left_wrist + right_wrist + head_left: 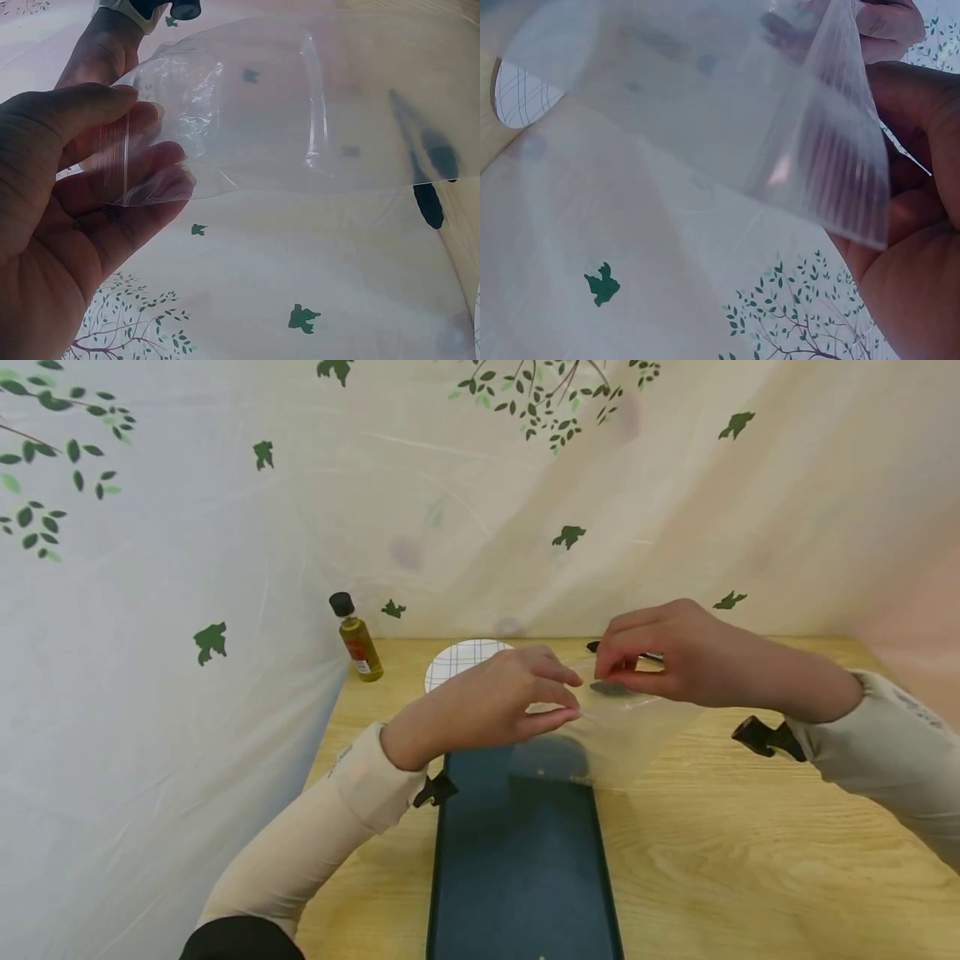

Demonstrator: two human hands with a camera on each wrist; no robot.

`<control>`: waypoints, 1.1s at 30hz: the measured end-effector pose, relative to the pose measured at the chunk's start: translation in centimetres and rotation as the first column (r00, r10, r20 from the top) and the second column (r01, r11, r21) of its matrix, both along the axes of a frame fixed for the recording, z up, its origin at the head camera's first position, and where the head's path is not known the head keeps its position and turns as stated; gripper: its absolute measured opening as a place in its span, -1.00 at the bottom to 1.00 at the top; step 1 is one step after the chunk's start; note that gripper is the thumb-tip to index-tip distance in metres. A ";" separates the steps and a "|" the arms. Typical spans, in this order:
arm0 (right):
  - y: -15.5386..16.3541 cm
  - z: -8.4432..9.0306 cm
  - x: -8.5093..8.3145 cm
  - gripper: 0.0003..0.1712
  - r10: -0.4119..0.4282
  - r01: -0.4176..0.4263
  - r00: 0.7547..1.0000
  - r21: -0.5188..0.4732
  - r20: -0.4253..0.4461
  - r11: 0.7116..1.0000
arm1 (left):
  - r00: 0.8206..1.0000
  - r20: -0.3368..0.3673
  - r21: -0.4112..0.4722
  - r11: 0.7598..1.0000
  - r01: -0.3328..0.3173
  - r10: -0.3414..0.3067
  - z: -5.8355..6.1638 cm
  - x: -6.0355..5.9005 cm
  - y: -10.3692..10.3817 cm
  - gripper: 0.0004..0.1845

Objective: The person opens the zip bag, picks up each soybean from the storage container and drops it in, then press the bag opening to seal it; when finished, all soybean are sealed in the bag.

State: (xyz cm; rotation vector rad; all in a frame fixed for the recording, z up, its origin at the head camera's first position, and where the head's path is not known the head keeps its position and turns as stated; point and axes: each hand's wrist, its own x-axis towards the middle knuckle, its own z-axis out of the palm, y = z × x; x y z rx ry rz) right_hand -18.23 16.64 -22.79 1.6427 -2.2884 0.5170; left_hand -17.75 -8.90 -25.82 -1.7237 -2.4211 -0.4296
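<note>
A clear zip-top plastic bag (637,743) hangs between the two hands, above the far end of the dark blue tray (525,877). My left hand (498,697) holds the bag at its ridged edge. In the left wrist view, the thumb lies on one side and the fingers show through the film (262,112). My right hand (671,652) pinches the bag's edge on the other side, with thumb and forefinger together. Up close in the right wrist view, the ridged strip (847,180) stands beside the right fingers, partly hiding them.
A small oil bottle (362,647) with a black cap stands at the table's back left. Beyond the left hand lies a white plate (461,662) with blue lines. A black-handled utensil (429,206) is partly behind the bag. A leaf-printed cloth (450,485) hangs behind the wooden table (750,860).
</note>
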 end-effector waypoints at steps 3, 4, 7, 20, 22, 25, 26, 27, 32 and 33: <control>-0.1 0.1 -0.1 -0.79 0.000 0.000 1.000 0.007 -0.008 1.000 | 1.000 -0.001 -0.004 1.000 -0.003 0.003 0.1 0.0 -0.1 -0.82; -0.1 0.2 -0.1 -0.88 -0.002 0.002 1.000 0.011 -0.009 1.000 | 1.000 -0.002 -0.004 1.000 -0.003 0.003 0.2 0.0 -0.1 -0.82; -0.1 0.3 0.0 -0.73 -0.005 0.005 1.000 0.026 -0.007 1.000 | 1.000 -0.006 -0.002 1.000 -0.003 0.003 0.2 -0.1 -0.1 -0.82; -0.1 0.9 0.0 -0.55 -0.014 0.014 1.000 -0.005 -0.028 1.000 | 1.000 0.004 0.046 0.999 -0.002 0.002 0.2 -0.3 -0.1 -0.81; -0.1 1.0 0.0 -0.60 -0.007 0.007 1.000 -0.014 -0.024 1.000 | 1.000 0.008 0.051 0.999 -0.002 0.002 0.2 -0.3 -0.2 -0.81; -0.1 1.1 0.1 -0.78 0.002 -0.002 1.000 -0.012 -0.011 1.000 | 1.000 0.011 0.055 0.999 0.001 -0.002 0.3 -0.3 -0.2 -0.81; -0.1 1.1 0.1 -0.82 0.004 -0.004 1.000 -0.014 -0.010 1.000 | 1.000 0.012 0.054 0.999 0.002 -0.002 0.3 -0.3 -0.2 -0.81; -0.1 1.1 0.1 -0.84 0.006 -0.007 1.000 -0.017 -0.012 1.000 | 1.000 0.010 0.056 0.998 0.005 -0.006 0.3 -0.3 -0.2 -0.81; 0.1 1.0 0.9 -0.63 -0.018 0.011 0.997 -0.092 -0.074 0.996 | 1.000 0.006 0.062 0.998 0.009 -0.010 0.3 -0.4 -0.2 -0.82; 0.1 1.0 1.2 -0.60 -0.015 0.004 0.995 -0.113 -0.095 0.994 | 1.000 0.005 0.064 0.998 0.009 -0.010 0.3 -0.4 -0.2 -0.82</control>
